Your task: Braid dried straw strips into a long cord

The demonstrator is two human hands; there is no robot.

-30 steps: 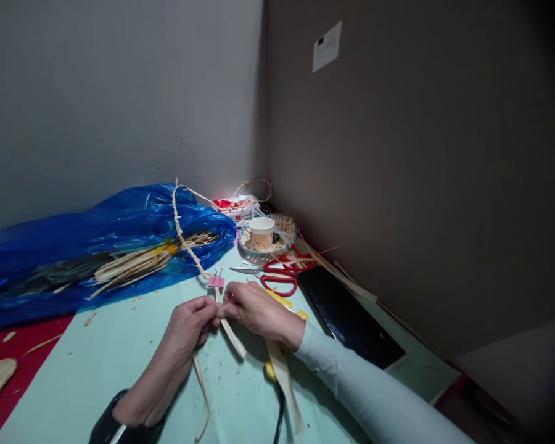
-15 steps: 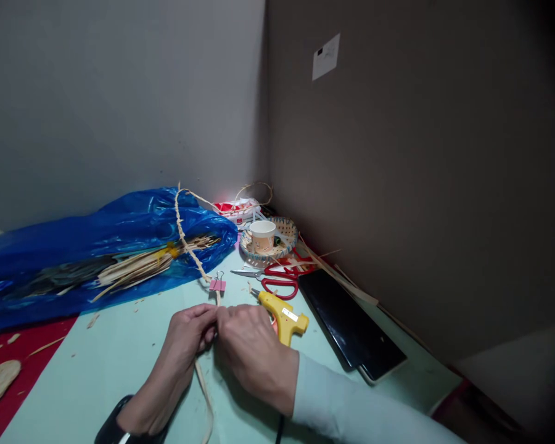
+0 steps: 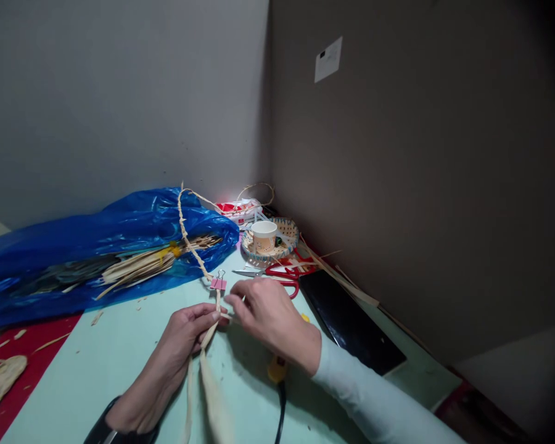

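A braided cord of pale plant fibre (image 3: 195,254) runs down to a pink binder clip (image 3: 218,284) clamped on it. Just below the clip, my left hand (image 3: 182,336) pinches the braid between thumb and fingers. Loose flat strands (image 3: 211,385) hang from that pinch toward the front of the table, the wider one blurred. My right hand (image 3: 271,314) is just to the right, its fingers curled round a short pale strand that sticks out sideways from the braid. The strand's far end is hidden under those fingers. Beneath my right hand, a yellow glue gun (image 3: 277,369) is mostly covered.
Red-handled scissors (image 3: 284,271) lie behind my right hand, beside a black flat device (image 3: 351,320). A paper cup (image 3: 263,235) stands in a woven basket (image 3: 287,228). A blue plastic bag (image 3: 74,237) with a fibre bundle (image 3: 141,266) lies left. Walls rise behind and right.
My right hand has moved right and slightly up, away from my left hand, drawing a strand sideways. More loose strand hangs below, and the glue gun is now mostly covered.
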